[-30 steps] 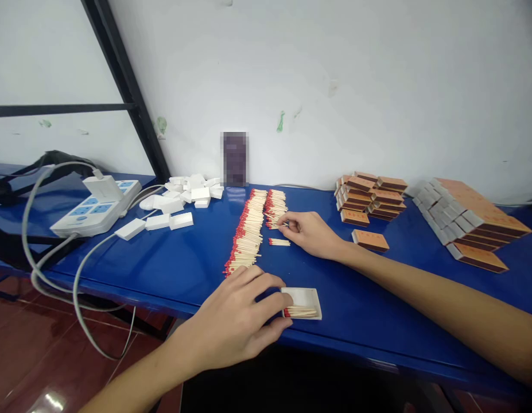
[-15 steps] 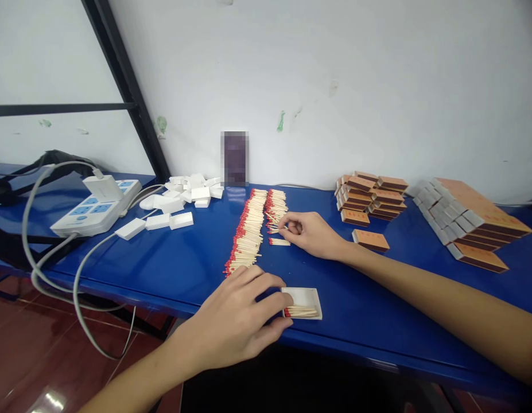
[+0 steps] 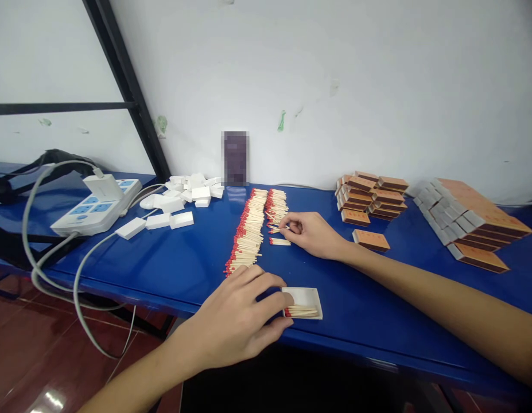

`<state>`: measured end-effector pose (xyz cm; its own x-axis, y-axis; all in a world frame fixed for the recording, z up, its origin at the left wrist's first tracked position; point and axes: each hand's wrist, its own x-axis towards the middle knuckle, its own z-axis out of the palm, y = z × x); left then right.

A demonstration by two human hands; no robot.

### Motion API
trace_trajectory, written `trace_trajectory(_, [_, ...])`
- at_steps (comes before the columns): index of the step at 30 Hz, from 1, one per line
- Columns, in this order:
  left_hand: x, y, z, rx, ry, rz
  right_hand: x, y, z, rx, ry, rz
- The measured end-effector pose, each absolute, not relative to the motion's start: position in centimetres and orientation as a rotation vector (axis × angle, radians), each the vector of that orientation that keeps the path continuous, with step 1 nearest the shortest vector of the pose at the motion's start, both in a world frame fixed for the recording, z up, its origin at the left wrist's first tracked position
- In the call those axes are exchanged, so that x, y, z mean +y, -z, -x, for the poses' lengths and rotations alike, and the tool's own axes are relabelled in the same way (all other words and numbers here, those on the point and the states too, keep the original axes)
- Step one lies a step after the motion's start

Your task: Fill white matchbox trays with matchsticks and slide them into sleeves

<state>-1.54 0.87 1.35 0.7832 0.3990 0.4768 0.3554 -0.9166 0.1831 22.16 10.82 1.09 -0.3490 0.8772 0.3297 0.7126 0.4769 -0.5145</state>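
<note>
My left hand (image 3: 244, 318) grips the left end of a white matchbox tray (image 3: 306, 296) near the table's front edge. Inside the tray, along its near side, lie several red-headed matches (image 3: 303, 311). Farther back, the thumb and fingers of my right hand (image 3: 309, 233) are pinched together on matches at the near end of the right-hand match row (image 3: 276, 205). A small group of matches (image 3: 280, 242) lies apart, just below those fingertips. The longer match row (image 3: 248, 229) runs alongside on the left, heads mostly pointing left.
White trays (image 3: 192, 189) are heaped at the back left, beside a power strip (image 3: 97, 207) with looping cables. Matchboxes (image 3: 371, 195) are stacked at the back right, with orange-topped covers (image 3: 481, 209) farther right. A blurred dark rectangle (image 3: 235, 159) stands against the wall.
</note>
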Motion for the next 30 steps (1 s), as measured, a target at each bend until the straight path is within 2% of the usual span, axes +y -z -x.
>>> trace_trajectory(30, [0.86,-1.34,1.57,0.616,-0.785,-2.888,10.60,-1.09,-22.17,-2.185,-0.387,1.273])
